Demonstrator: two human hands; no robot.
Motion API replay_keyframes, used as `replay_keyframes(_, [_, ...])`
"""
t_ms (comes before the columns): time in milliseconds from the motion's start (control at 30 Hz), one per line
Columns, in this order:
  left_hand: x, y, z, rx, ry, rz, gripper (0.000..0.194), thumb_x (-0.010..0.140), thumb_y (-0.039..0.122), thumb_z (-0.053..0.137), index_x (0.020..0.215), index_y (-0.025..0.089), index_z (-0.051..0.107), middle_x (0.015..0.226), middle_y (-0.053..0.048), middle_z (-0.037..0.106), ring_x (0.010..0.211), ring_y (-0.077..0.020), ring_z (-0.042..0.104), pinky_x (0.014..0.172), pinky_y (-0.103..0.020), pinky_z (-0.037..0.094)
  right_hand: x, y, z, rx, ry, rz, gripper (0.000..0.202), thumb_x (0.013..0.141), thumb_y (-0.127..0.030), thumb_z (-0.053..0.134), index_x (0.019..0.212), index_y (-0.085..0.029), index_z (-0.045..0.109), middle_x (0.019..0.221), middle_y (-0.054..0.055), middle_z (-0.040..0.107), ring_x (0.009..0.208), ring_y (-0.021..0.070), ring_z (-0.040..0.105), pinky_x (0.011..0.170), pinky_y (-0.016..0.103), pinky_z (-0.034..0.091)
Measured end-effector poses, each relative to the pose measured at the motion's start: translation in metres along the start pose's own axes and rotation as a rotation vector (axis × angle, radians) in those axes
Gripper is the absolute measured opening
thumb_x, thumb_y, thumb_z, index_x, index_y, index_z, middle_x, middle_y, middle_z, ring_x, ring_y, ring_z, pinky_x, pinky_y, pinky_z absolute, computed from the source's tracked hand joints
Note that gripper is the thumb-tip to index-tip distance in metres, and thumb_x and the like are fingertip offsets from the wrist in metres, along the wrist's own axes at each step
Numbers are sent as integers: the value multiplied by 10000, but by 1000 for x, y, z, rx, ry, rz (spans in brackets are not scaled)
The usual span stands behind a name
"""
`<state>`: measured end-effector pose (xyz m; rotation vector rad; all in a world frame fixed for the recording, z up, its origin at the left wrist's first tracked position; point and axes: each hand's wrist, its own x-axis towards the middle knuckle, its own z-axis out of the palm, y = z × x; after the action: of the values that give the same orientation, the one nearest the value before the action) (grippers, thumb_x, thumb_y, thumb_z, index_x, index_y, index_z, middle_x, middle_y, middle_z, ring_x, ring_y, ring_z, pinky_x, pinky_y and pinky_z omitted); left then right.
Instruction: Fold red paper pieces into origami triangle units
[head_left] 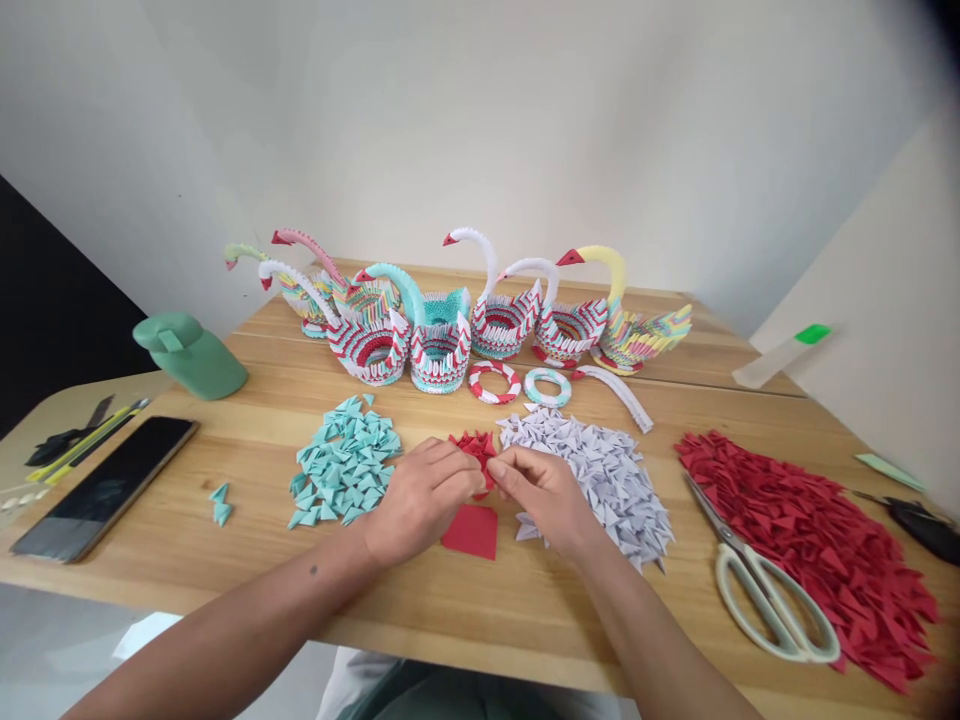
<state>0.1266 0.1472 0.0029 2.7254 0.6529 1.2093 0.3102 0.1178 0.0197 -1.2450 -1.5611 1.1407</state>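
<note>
My left hand (431, 492) and my right hand (546, 497) meet above the middle of the table, fingertips pinched close together. Between them shows a bit of red paper piece (489, 482), partly hidden by the fingers; its exact fold cannot be made out. Just behind the fingertips lies a small heap of red folded paper triangles (474, 444). A flat red paper sheet (472, 532) rests on the wood below my hands. Pale lilac folded triangles (611, 480) spread beside my right hand, and turquoise ones (341, 465) are piled left of my left hand.
Several paper swans (440, 360) stand at the back, with a red-white ring (474, 384), a turquoise-white ring (530, 388) and a loose white neck (619, 393) before them. Scissors (776, 600) touch a large red pile (817, 550). Leftward are a phone (105, 487) and green bottle (199, 358).
</note>
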Motion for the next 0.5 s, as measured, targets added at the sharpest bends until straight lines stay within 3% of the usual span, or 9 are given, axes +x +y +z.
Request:
replay_keyframes(200, [2,0,1,-136,15,-79,200,915,109,436,777,170,567,772,-41,657,713,-144,533,687,-273,374,-1,-3,0,-91,17,-89,283,892,-345,510,674,-185,593,589,-28,520,548,116,454,529,223,347])
replay_keyframes(367, [5,4,-1,-496,-39,-434,173,914,191,489,753,160,542,719,-14,611,679,-121,540,670,-223,399,-2,-3,3,-108,22,-74,287,909,-349,492,699,-188,603,615,-19,560,567,122,474,528,225,349])
replay_keyframes(500, [7,4,-2,-665,-82,-621,143,886,232,548,769,150,554,726,-6,612,676,-115,537,667,-208,407,-1,-3,3,-127,39,-53,295,908,-359,491,693,-187,598,607,-20,558,558,120,467,521,227,342])
